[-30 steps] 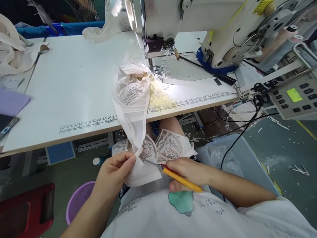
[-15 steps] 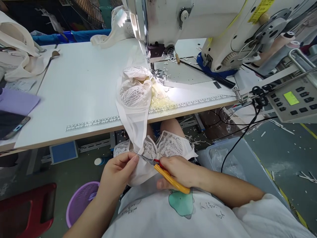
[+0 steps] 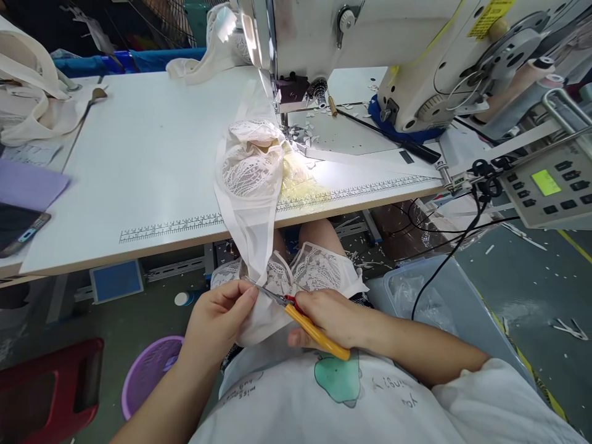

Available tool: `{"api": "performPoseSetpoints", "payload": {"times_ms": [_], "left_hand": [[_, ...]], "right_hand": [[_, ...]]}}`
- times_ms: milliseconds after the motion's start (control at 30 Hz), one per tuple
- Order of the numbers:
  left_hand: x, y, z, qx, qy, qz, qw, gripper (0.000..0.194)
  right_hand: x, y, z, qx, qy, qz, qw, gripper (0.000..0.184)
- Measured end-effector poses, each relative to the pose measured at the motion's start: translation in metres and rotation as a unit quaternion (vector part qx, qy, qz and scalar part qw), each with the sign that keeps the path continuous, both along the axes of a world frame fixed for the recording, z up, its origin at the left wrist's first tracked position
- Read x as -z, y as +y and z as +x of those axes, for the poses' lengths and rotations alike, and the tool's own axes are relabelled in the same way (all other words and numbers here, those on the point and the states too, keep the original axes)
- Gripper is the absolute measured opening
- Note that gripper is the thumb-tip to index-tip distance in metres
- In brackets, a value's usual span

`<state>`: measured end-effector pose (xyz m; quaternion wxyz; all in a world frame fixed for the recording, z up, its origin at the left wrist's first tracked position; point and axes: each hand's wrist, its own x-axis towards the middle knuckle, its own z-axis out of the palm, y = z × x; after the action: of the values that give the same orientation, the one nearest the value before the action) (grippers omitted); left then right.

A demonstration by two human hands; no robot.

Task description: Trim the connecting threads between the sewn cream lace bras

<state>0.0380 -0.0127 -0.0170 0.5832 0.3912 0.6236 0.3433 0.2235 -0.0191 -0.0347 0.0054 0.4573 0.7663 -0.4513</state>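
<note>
Over my lap lies a white lace bra [image 3: 317, 271], and a chain of the same white fabric runs up to another lace bra [image 3: 250, 172] by the sewing machine's needle. My left hand [image 3: 222, 314] pinches the edge of the white fabric between thumb and fingers. In my right hand [image 3: 328, 317] are scissors [image 3: 317, 336] with yellow and red handles. Their blades point left at the fabric beside my left fingertips. Whether the blades are parted is too small to tell.
The sewing machine [image 3: 319, 37] stands at the table's back, with a control panel [image 3: 550, 185] on the right. A screwdriver [image 3: 393, 135], phone [image 3: 21, 228] and purple pad [image 3: 32, 183] lie on the table. Below are a purple basket [image 3: 148, 373], red stool [image 3: 50, 388] and grey bin [image 3: 467, 308].
My hands and the scissors stay at the fabric edge with barely any shift. The whole view has moved slightly.
</note>
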Motion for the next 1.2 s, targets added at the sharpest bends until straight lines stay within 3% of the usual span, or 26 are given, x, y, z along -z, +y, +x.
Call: {"api": "performPoseSetpoints", "payload": {"times_ms": [200, 400, 500, 667, 867, 967, 1067, 1133, 1200], "left_hand": [[0.002, -0.001, -0.002, 0.015, 0.024, 0.031, 0.999, 0.02], [0.002, -0.004, 0.001, 0.034, 0.071, 0.096, 0.992, 0.013], [-0.001, -0.005, 0.006, 0.038, 0.034, 0.08, 0.995, 0.03], [-0.005, -0.005, 0.013, 0.053, 0.017, 0.065, 0.996, 0.034], [0.002, -0.004, 0.013, 0.111, 0.083, 0.106, 0.985, 0.029], [0.004, 0.006, 0.006, 0.199, 0.153, 0.193, 0.949, 0.019], [0.006, 0.021, -0.01, 0.325, 0.25, 0.304, 0.86, 0.013], [0.008, 0.029, -0.023, 0.372, 0.301, 0.32, 0.818, 0.017], [0.01, 0.033, -0.033, 0.386, 0.334, 0.301, 0.805, 0.021]], "right_hand": [[0.008, -0.001, 0.004, 0.078, 0.065, -0.039, 0.994, 0.034], [-0.007, 0.009, 0.017, 0.204, 0.23, 0.045, 0.95, 0.038], [-0.016, 0.016, 0.014, 0.218, 0.296, 0.053, 0.929, 0.031], [-0.015, 0.021, 0.003, 0.235, 0.345, -0.072, 0.906, 0.024], [-0.014, 0.026, -0.003, 0.202, 0.287, -0.088, 0.932, 0.02], [-0.015, 0.024, 0.006, 0.177, 0.276, 0.004, 0.945, 0.021], [-0.016, 0.019, 0.027, 0.159, 0.274, 0.142, 0.938, 0.017], [-0.019, 0.014, 0.044, 0.156, 0.266, 0.19, 0.932, 0.015], [-0.022, 0.009, 0.059, 0.158, 0.258, 0.2, 0.932, 0.015]]}}
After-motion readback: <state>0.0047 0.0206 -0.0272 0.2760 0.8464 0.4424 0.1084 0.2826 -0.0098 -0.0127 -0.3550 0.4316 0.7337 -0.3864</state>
